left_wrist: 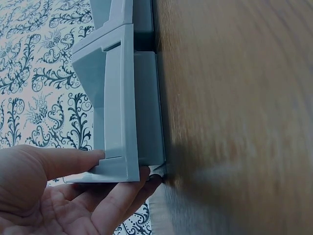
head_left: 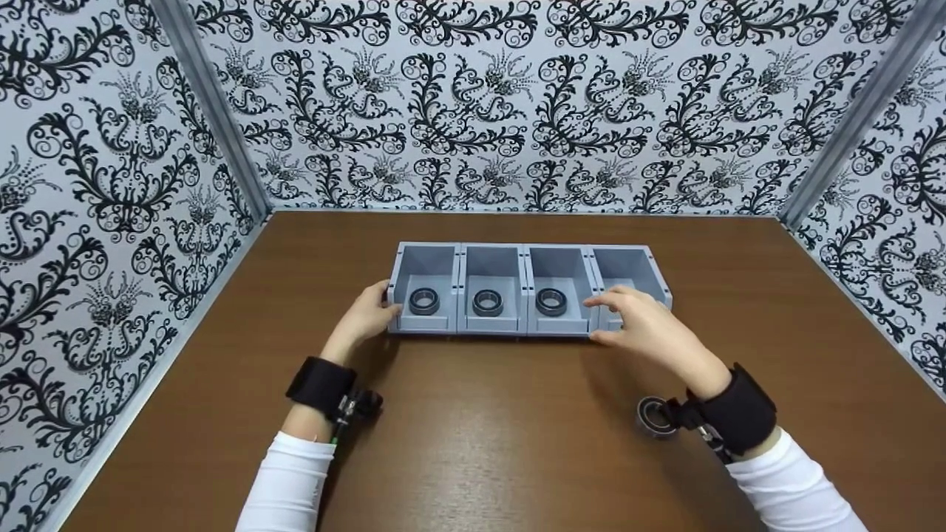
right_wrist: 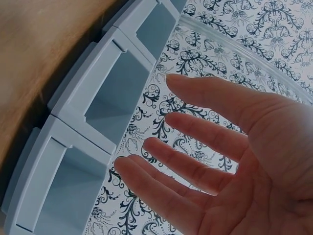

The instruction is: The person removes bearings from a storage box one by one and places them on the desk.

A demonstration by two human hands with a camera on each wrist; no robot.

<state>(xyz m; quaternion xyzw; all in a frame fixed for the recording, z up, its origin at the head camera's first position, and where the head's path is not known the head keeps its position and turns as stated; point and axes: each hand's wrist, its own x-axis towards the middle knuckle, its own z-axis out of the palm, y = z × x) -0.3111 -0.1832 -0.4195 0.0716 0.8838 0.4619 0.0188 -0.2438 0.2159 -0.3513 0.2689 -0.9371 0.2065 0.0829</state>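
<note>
A row of joined grey plastic bins (head_left: 494,324) stands on the table. My left hand (head_left: 369,310) grips its left end; in the left wrist view the thumb (left_wrist: 73,161) lies over the front corner of the end bin (left_wrist: 121,107) and the fingers lie outside its wall. One dark ring bearing lies in each of the three left bins: a first (head_left: 424,301), a second (head_left: 488,303), a third (head_left: 551,302). My right hand (head_left: 643,325), fingers apart and holding nothing, hovers over the rightmost bin (head_left: 628,270) and partly hides its inside.
Another bearing (head_left: 655,416) lies on the brown table (head_left: 488,436), partly behind the right wrist's camera strap (head_left: 732,410). Patterned panels (head_left: 473,111) with grey corner posts (head_left: 214,103) close off the back and both sides.
</note>
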